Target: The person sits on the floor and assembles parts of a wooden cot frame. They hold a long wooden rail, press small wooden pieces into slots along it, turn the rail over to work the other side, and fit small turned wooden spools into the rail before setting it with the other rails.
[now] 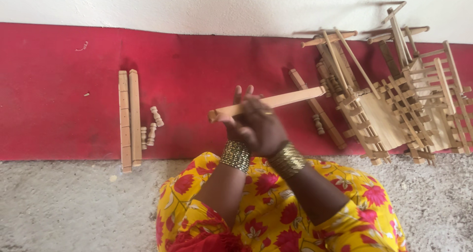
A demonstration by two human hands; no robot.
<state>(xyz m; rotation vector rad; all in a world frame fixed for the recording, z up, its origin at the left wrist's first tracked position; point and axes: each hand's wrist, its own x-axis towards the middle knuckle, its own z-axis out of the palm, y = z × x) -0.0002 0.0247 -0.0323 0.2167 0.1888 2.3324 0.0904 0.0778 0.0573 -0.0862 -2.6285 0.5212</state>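
- Nearest the camera is the person's lap in yellow cloth with red flowers [276, 217]; both forearms rise from it, each wrist in a wide gold bangle.
- The right hand [263, 128] lies over the left hand [235, 119]. Together they form the grip, clamped on a long wooden slat [268, 103] near its left end. How each finger lies cannot be told, since one hand covers the other.
- The slat runs up and to the right of the grip, held in the air above the red mat [64, 94], its far tip near the pile of frames.
- Judgement: held so near one end, the slat's long free part could swing or dip and knock the frames beside it.
- Left of the grip, well apart, two drilled wooden bars [129, 119] lie side by side on the mat, with three small turned pegs [151, 126] just beside them.
- Right of the grip lie another bar [318, 109] and a peg [319, 124].
- Farther right, assembled wooden slat frames [389, 109] lean in a heap against the white wall [197, 5].
- No containers are in view; all parts lie loose on the mat.
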